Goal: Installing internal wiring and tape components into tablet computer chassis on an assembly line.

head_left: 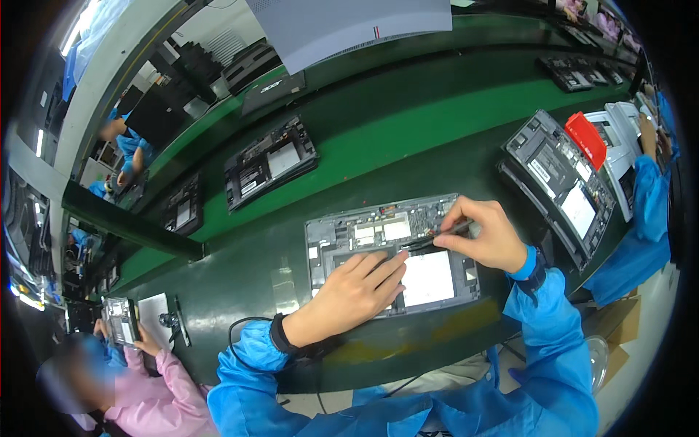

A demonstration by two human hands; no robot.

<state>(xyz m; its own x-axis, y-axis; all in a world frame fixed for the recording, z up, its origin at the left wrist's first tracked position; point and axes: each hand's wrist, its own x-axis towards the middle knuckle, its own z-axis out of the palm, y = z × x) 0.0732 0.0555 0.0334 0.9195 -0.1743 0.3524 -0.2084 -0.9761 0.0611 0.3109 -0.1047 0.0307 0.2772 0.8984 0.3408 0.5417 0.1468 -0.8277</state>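
An opened laptop base [342, 237] lies on the green bench before me, its circuit board and inner parts exposed. My left hand [353, 290] rests palm down on its front half, fingers outstretched and holding nothing. A large white label [428, 278] shows just right of those fingertips. In my right hand [486, 234], thumb and fingers pinch a slim dark tool [424, 242] that looks like tweezers. Its tip points left, low over the middle of the base near my left fingertips. Whether the tip touches any part is too small to tell.
More opened laptop bases [273, 160] stand along the green bench [386, 169], including a stacked pair [561, 175] at right beside a red object [587, 140]. A grey panel [357, 29] hangs at the back. Co-workers sit left, in a pink sleeve [178, 382], and right. A cord trails from my left wristband [279, 335].
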